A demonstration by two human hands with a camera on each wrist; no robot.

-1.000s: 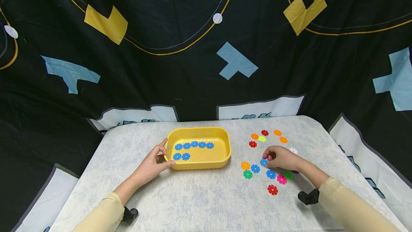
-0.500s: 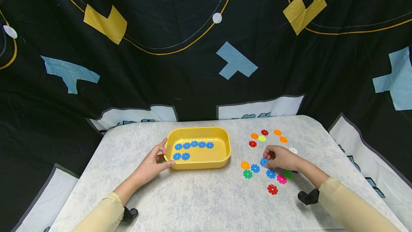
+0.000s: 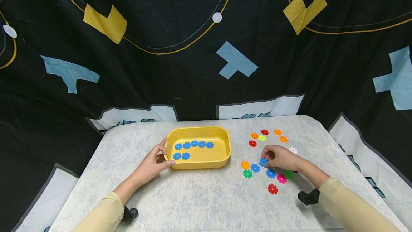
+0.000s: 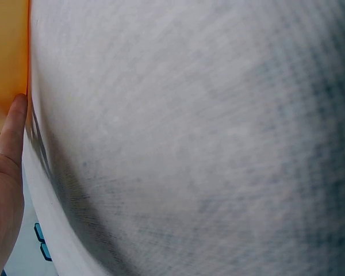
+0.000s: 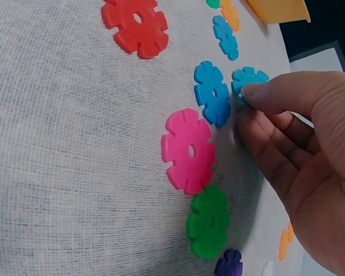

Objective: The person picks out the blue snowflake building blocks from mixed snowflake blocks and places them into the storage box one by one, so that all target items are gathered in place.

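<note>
A yellow plastic tray (image 3: 199, 165) stands on the table, with several blue snowflake discs (image 3: 194, 143) lying inside. My left hand (image 3: 152, 162) holds its left end, thumb along the front corner and fingers at the side rim; in the left wrist view only part of that hand (image 4: 6, 184) shows against the tray wall (image 4: 8, 52). To the right, my right hand (image 3: 281, 157) pinches a blue snowflake disc (image 5: 248, 79) by its edge between thumb and fingers. Two more blue discs, one (image 3: 255, 168) to the left and one (image 3: 270, 173) just below, lie close by.
Around the right hand lie a pink disc (image 3: 281, 178), green ones (image 3: 247, 174), a red one (image 3: 272, 189) and an orange one (image 3: 245, 165). Farther back are red, orange and yellow-green discs (image 3: 262, 138). A white disc (image 3: 293, 150) sits behind the right wrist.
My right hand shifts very slightly to the left with the blue disc between its fingers. The left hand and the tray stay in place.
</note>
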